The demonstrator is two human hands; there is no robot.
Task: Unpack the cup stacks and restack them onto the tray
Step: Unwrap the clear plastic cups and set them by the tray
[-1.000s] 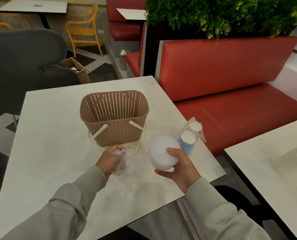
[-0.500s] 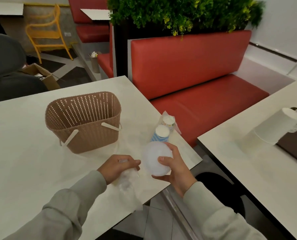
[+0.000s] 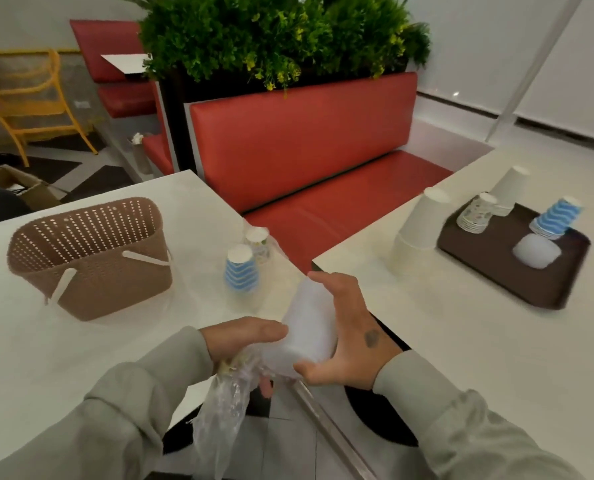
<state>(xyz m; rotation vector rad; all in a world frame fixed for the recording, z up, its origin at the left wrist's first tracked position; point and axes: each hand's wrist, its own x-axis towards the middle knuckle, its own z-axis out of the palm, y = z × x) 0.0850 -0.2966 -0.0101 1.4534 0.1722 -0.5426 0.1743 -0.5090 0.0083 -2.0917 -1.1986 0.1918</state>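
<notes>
Holding the cup stack (image 3: 306, 327) at the near right corner of the tabletop (image 3: 81, 358), the right grip (image 3: 351, 337) wraps around it. The left grip (image 3: 240, 341) clutches the bag (image 3: 222, 410). If the cups slip out, they could fall to the floor (image 3: 288, 445), not the tray (image 3: 496, 271).
</notes>
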